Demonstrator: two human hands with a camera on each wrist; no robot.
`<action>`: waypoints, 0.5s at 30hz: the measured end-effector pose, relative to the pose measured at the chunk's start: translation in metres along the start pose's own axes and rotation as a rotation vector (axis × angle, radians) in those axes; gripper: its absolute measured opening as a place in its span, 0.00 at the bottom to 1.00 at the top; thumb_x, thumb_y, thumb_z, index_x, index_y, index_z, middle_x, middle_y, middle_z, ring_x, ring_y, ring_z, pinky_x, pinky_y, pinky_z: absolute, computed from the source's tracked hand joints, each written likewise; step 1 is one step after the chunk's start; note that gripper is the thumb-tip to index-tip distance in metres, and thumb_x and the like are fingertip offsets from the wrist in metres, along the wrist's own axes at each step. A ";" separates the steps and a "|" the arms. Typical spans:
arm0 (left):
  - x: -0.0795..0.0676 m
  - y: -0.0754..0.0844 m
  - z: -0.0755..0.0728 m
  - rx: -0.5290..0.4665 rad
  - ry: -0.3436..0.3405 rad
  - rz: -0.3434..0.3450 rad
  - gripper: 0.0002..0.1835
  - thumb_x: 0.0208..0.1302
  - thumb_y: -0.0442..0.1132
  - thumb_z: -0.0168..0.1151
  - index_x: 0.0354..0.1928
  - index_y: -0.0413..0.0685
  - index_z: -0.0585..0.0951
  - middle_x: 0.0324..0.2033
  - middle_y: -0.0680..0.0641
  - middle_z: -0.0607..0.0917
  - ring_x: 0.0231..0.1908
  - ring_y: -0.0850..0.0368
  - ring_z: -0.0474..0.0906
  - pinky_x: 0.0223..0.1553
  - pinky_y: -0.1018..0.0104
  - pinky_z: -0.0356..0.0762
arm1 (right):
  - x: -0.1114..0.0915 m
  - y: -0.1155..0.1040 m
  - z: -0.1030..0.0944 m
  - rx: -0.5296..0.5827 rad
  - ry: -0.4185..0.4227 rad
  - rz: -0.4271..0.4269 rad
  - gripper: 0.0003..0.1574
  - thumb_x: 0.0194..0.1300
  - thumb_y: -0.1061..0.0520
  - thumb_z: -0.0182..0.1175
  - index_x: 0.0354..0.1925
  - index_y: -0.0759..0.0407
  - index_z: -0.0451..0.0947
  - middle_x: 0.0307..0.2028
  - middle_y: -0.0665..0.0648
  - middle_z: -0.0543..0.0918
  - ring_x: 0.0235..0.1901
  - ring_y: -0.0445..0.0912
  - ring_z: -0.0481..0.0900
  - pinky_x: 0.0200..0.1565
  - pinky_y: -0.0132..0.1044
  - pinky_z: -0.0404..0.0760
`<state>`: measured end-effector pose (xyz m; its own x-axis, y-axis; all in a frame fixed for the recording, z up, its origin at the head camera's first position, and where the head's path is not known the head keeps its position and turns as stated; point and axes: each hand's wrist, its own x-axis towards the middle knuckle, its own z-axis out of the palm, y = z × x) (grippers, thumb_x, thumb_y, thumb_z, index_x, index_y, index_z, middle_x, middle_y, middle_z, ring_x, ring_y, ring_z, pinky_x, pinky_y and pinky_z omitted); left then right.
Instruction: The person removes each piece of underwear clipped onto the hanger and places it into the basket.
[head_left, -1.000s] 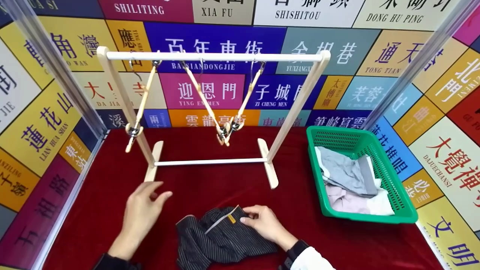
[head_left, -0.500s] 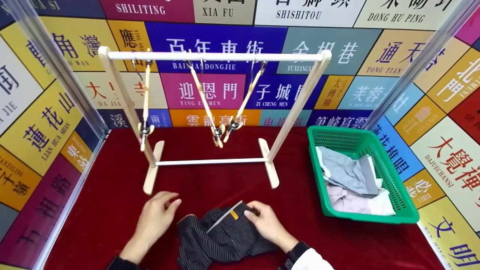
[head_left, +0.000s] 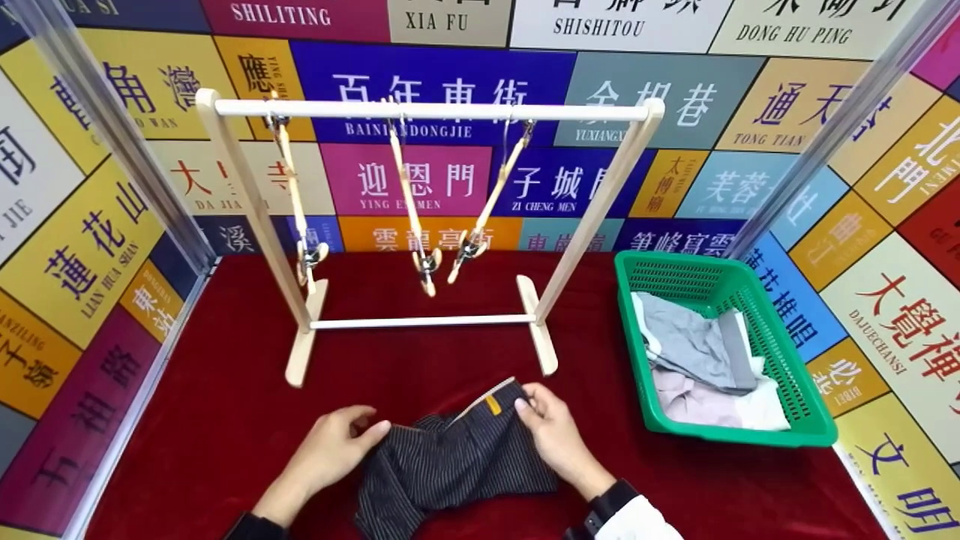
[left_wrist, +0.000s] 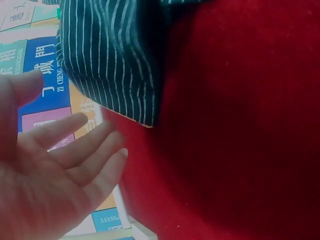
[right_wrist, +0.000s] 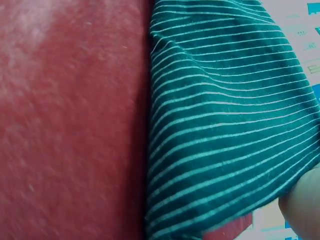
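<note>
Dark pinstriped shorts [head_left: 457, 457] with a small yellow label are partly lifted off the red cloth. My right hand [head_left: 556, 439] pinches the right end of their waistband; in the right wrist view the striped fabric [right_wrist: 225, 120] hangs beside part of that hand [right_wrist: 302, 205]. Near the left waistband corner is my left hand [head_left: 330, 454], thumb and fingers apart. The left wrist view shows this hand [left_wrist: 65, 170] with loosely bent fingers and a gap between them and the shorts [left_wrist: 110, 60].
A wooden rack [head_left: 427, 112] stands behind the hands, with several clip hangers [head_left: 411, 202] hanging from its bar. To the right, a green basket [head_left: 637, 360] holds grey, pink and white clothes [head_left: 694, 341]. Printed panels [head_left: 450, 75] enclose the red-covered surface [head_left: 225, 420].
My right hand has raised the shorts' waistband and moved slightly right. My left hand has come down and right, up to the left corner. The left and middle hangers have swung.
</note>
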<state>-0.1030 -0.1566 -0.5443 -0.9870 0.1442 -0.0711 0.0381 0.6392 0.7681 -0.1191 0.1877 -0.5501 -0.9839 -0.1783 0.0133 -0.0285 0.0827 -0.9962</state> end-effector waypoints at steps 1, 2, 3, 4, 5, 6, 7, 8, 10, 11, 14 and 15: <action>0.000 -0.001 0.000 -0.007 -0.018 -0.004 0.25 0.71 0.49 0.69 0.56 0.34 0.84 0.40 0.45 0.88 0.41 0.53 0.84 0.47 0.51 0.83 | 0.000 -0.001 -0.002 0.011 0.009 0.000 0.10 0.78 0.66 0.54 0.51 0.74 0.75 0.38 0.62 0.87 0.36 0.44 0.85 0.41 0.34 0.83; 0.000 -0.002 0.001 -0.012 -0.037 -0.010 0.25 0.70 0.50 0.70 0.56 0.33 0.84 0.38 0.46 0.88 0.39 0.54 0.84 0.45 0.52 0.83 | 0.000 -0.001 -0.004 0.020 0.017 0.000 0.11 0.78 0.66 0.54 0.51 0.75 0.75 0.38 0.62 0.87 0.36 0.44 0.84 0.40 0.34 0.82; 0.000 -0.002 0.001 -0.016 -0.055 -0.021 0.26 0.69 0.50 0.71 0.56 0.34 0.84 0.36 0.47 0.87 0.38 0.55 0.83 0.44 0.53 0.83 | 0.001 -0.001 -0.006 0.026 0.026 0.003 0.11 0.78 0.66 0.54 0.51 0.75 0.75 0.37 0.61 0.87 0.35 0.44 0.84 0.39 0.34 0.82; 0.000 -0.003 0.002 -0.014 -0.068 -0.032 0.27 0.68 0.50 0.72 0.56 0.34 0.84 0.36 0.46 0.87 0.38 0.55 0.83 0.44 0.52 0.83 | 0.001 -0.001 -0.007 0.032 0.033 0.007 0.11 0.78 0.66 0.54 0.51 0.75 0.75 0.37 0.61 0.86 0.35 0.44 0.84 0.39 0.34 0.82; 0.000 -0.003 0.002 -0.007 -0.078 -0.044 0.27 0.67 0.50 0.73 0.57 0.34 0.84 0.37 0.46 0.87 0.39 0.54 0.84 0.44 0.51 0.83 | 0.001 -0.001 -0.009 0.041 0.041 0.013 0.11 0.78 0.66 0.53 0.51 0.75 0.75 0.36 0.61 0.86 0.34 0.44 0.84 0.39 0.34 0.82; 0.000 -0.004 0.003 0.006 -0.085 -0.059 0.28 0.66 0.50 0.73 0.57 0.34 0.84 0.38 0.46 0.87 0.40 0.53 0.84 0.45 0.50 0.83 | 0.001 -0.001 -0.011 0.049 0.044 0.017 0.11 0.78 0.66 0.53 0.51 0.75 0.75 0.36 0.61 0.86 0.34 0.44 0.84 0.39 0.34 0.82; 0.000 -0.004 0.003 0.018 -0.089 -0.073 0.28 0.65 0.49 0.74 0.58 0.34 0.84 0.38 0.45 0.87 0.41 0.52 0.84 0.46 0.49 0.82 | 0.001 -0.001 -0.013 0.053 0.050 0.024 0.11 0.78 0.66 0.53 0.51 0.75 0.75 0.36 0.60 0.85 0.34 0.45 0.84 0.39 0.34 0.82; -0.001 -0.004 0.003 0.029 -0.093 -0.085 0.29 0.63 0.49 0.75 0.58 0.35 0.84 0.38 0.45 0.86 0.41 0.51 0.83 0.46 0.49 0.82 | 0.001 -0.001 -0.014 0.056 0.056 0.029 0.11 0.78 0.65 0.53 0.51 0.75 0.75 0.35 0.60 0.85 0.34 0.45 0.83 0.39 0.34 0.82; -0.001 -0.004 0.003 0.049 -0.104 -0.100 0.28 0.60 0.47 0.77 0.57 0.35 0.84 0.37 0.46 0.85 0.39 0.52 0.82 0.44 0.50 0.81 | 0.001 0.000 -0.017 0.064 0.063 0.038 0.11 0.79 0.65 0.53 0.51 0.75 0.75 0.35 0.60 0.85 0.34 0.45 0.83 0.39 0.34 0.82; -0.002 -0.004 0.003 0.052 -0.115 -0.106 0.28 0.59 0.45 0.78 0.57 0.35 0.84 0.35 0.47 0.84 0.37 0.52 0.81 0.41 0.51 0.80 | 0.001 0.000 -0.018 0.067 0.066 0.039 0.12 0.79 0.65 0.53 0.51 0.75 0.75 0.35 0.60 0.84 0.34 0.44 0.83 0.39 0.33 0.82; -0.004 -0.005 0.003 0.048 -0.154 -0.113 0.27 0.55 0.42 0.80 0.54 0.35 0.84 0.29 0.49 0.81 0.30 0.55 0.77 0.35 0.57 0.76 | 0.002 0.000 -0.021 0.075 0.072 0.046 0.12 0.79 0.65 0.52 0.52 0.76 0.74 0.36 0.60 0.84 0.35 0.44 0.83 0.40 0.33 0.82; -0.004 -0.005 0.004 0.050 -0.164 -0.116 0.26 0.54 0.41 0.81 0.53 0.36 0.85 0.28 0.49 0.80 0.29 0.55 0.76 0.34 0.58 0.75 | 0.002 0.000 -0.022 0.079 0.073 0.049 0.12 0.79 0.65 0.52 0.52 0.76 0.74 0.36 0.60 0.85 0.35 0.44 0.83 0.40 0.33 0.82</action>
<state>-0.0982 -0.1580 -0.5505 -0.9466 0.1865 -0.2630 -0.0622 0.6947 0.7166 -0.1246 0.2093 -0.5480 -0.9941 -0.1033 -0.0321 0.0311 0.0113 -0.9995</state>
